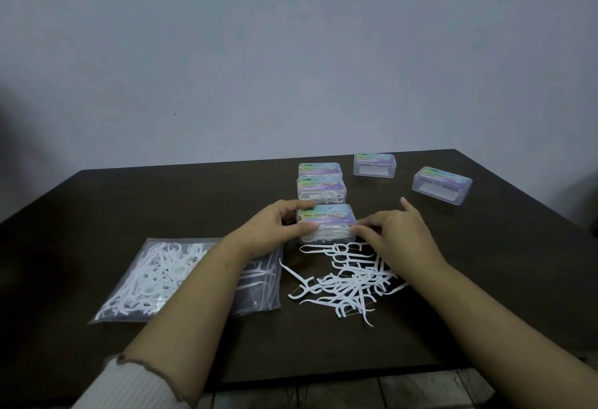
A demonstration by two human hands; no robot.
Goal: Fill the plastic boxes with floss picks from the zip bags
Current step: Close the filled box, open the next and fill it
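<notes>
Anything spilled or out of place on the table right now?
Yes: a loose heap of floss picks lies scattered on the table, in front of the box both hands hold, outside the zip bag.

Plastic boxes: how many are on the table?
5. One between the hands, two in a row just behind it, two apart at the far right. None looks hidden.

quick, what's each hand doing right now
Left hand: grips the left end of the nearest plastic box.
Right hand: fingertips pinch the box's right end, index finger raised.
</notes>
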